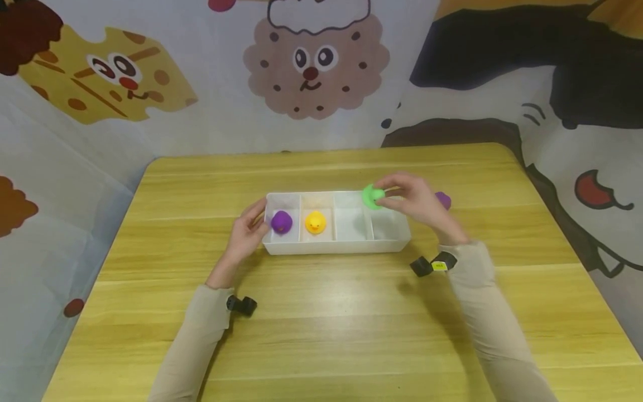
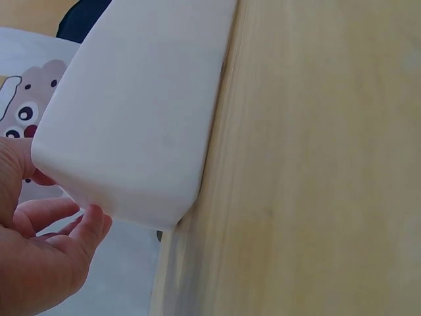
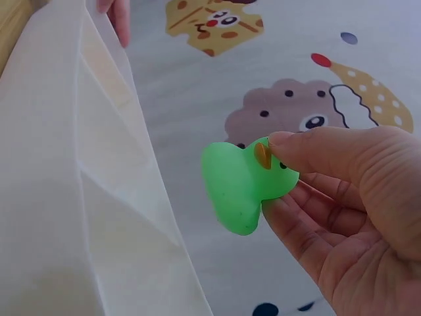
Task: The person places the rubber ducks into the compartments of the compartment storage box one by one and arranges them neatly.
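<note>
A long white divided box (image 1: 336,247) stands on the table. My left hand (image 1: 246,231) holds its left end, with fingers (image 2: 92,227) against the outside of the end wall. Between the thumb and fingers of my right hand (image 1: 414,201), a green rubber duck (image 1: 373,197) is pinched by its head, above the box's right half. In the right wrist view its orange beak shows beside the thumb. A purple duck (image 1: 282,222) sits in the leftmost compartment, and a yellow duck (image 1: 315,222) in the one beside it. The two right compartments hold nothing.
Another purple toy (image 1: 444,200) lies on the table to the right of the box, partly hidden by my right hand. The wooden table (image 1: 326,329) reaches back to a wall covering (image 1: 211,128) printed with cartoon figures.
</note>
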`<state>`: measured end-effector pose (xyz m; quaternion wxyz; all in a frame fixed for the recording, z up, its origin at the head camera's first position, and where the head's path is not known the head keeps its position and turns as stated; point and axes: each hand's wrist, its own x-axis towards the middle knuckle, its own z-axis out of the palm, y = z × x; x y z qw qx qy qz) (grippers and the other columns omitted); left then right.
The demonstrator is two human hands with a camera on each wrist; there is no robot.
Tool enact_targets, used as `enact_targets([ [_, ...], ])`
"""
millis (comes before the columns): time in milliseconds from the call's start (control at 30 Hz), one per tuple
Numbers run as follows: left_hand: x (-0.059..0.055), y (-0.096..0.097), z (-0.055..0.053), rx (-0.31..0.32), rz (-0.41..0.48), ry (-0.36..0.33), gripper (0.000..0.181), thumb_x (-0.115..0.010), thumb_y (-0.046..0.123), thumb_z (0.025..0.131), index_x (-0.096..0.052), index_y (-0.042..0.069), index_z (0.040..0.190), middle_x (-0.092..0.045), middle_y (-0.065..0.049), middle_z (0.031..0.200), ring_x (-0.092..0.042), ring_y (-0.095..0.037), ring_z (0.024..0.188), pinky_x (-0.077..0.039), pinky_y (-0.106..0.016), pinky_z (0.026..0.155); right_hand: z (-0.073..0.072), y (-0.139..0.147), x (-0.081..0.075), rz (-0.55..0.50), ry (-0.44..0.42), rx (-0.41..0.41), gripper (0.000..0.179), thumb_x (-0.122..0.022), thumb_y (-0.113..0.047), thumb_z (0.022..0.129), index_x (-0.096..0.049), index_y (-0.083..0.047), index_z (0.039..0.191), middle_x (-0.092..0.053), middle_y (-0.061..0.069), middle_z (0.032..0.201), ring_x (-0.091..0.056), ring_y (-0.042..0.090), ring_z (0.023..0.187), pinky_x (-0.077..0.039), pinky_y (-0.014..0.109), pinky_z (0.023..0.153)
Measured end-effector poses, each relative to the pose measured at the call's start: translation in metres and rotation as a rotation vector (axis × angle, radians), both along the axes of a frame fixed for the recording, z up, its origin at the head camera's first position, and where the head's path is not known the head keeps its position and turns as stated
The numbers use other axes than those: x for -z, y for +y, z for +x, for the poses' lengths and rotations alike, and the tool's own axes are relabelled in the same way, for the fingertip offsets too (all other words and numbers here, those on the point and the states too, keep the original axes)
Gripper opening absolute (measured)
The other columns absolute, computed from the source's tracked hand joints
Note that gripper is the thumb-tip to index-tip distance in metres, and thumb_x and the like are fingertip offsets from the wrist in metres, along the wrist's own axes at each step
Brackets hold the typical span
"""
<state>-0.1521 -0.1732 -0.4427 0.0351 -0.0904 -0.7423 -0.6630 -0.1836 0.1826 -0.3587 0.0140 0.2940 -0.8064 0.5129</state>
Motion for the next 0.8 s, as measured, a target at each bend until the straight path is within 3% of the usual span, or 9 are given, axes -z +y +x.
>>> enact_targets([
  [267,0.001,-0.001,-0.001,0.01,0.008,-0.005,0.05,-0.049,-0.018,0.085,-0.034,-0.016,0.133,-0.029,-0.03,0.143,-0.03,-0.039,0.133,-0.032,-0.042,0.111,-0.005,-0.018,0.008,0.007,-0.025,-0.07,0.029,-0.071,0.012,0.074,-0.063,0.01,0.101,-0.064,0.022,0.102,-0.062,0.033,0.093,-0.059,0.029,0.081],
  [467,0.0,-0.001,-0.001,0.003,-0.002,-0.017,0.051,-0.048,-0.019,0.084,-0.035,-0.016,0.134,-0.029,-0.029,0.144,-0.031,-0.039,0.133,-0.034,-0.035,0.11,-0.008,-0.028,0.019,0.028,-0.069,-0.094,0.027,-0.071,0.011,0.074,-0.064,0.009,0.1,-0.063,0.021,0.1,-0.061,0.032,0.093,-0.059,0.034,0.082],
  [800,0.002,-0.001,-0.002,0.011,0.022,0.0,0.049,-0.048,-0.019,0.085,-0.035,-0.017,0.133,-0.029,-0.031,0.143,-0.031,-0.041,0.133,-0.034,-0.038,0.11,-0.01,-0.039,0.034,0.109,-0.112,-0.102,0.023,-0.072,0.007,0.076,-0.064,0.006,0.098,-0.064,0.018,0.1,-0.061,0.03,0.093,-0.059,0.036,0.083],
])
